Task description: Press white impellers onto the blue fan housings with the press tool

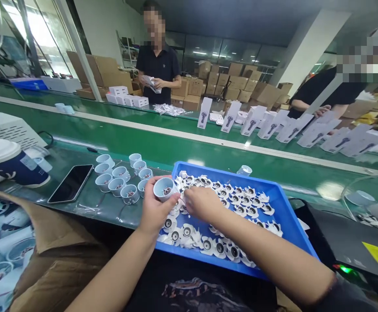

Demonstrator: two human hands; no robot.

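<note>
Room for moving is tight around the blue tray, which sits at the near edge of the desk and overhangs it toward the person. At 9 o'clock from the tray a cluster of pale housings stands open end up, and farther at 9 o'clock lies a black phone with a lidded cup beyond it. At 12 o'clock the green conveyor belt runs across, bare just behind the tray save for one lone housing touching the tray's far rim. At 3 o'clock a black machine top lies just beside the tray.

The left hand is closed around a pale round housing, its open end facing the camera, above the tray's left corner. The right hand lies curled, palm down, on the white fan impellers that fill the tray, fingertips pinched toward the housing at 9 o'clock; whether it grips an impeller I cannot tell. The hands are nearly touching. A cardboard box sits at 7 o'clock. Across the belt, a person in black holds papers.
</note>
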